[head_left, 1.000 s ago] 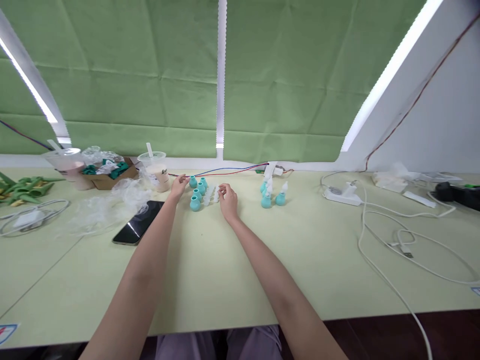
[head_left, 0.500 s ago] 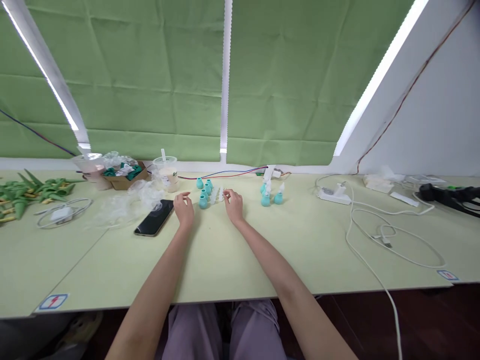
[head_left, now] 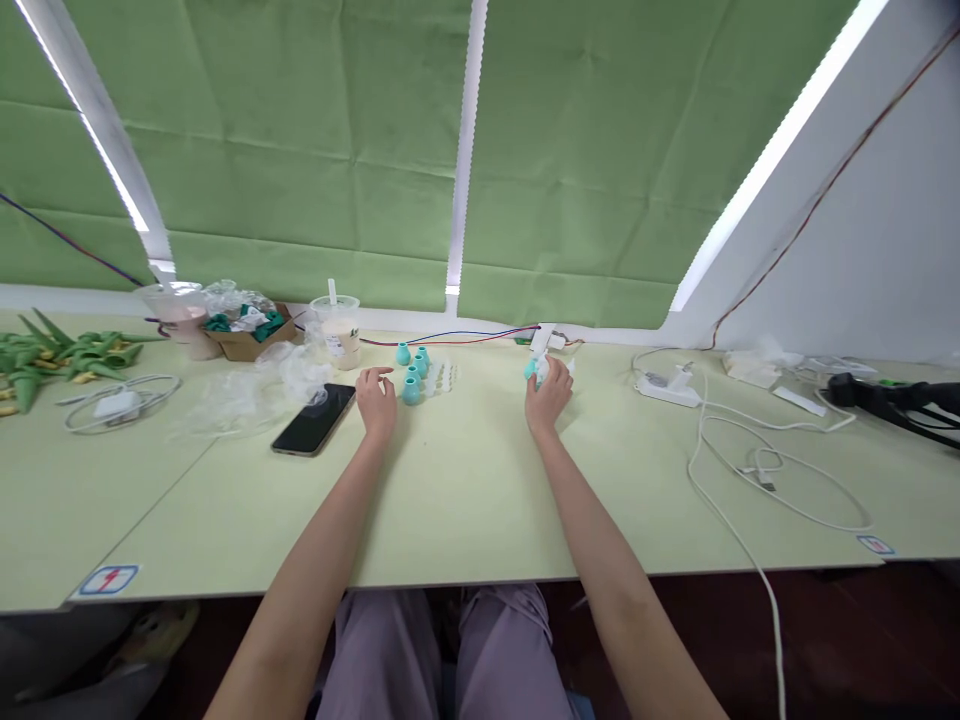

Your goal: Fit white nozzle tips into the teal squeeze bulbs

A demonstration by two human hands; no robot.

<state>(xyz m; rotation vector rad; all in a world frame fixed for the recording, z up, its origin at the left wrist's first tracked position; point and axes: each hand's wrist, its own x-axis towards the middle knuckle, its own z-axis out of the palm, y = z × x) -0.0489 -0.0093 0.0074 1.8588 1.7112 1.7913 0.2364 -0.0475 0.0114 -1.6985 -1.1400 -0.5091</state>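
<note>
Round teal, white-tipped bulbs are sitting just left of the nearer right hand, grip unclear; the left hand is resting unclenched.

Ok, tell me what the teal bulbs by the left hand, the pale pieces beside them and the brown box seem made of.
Teal bulbs: probably rubber or soft plastic, smooth; even colour, rounded moulded shape. 
Pale pieces: likely plastic; whitish, somewhat translucent, though small here. 
Brown box: apparently cardboard, matte; plain brown, flat thin walls.
</note>
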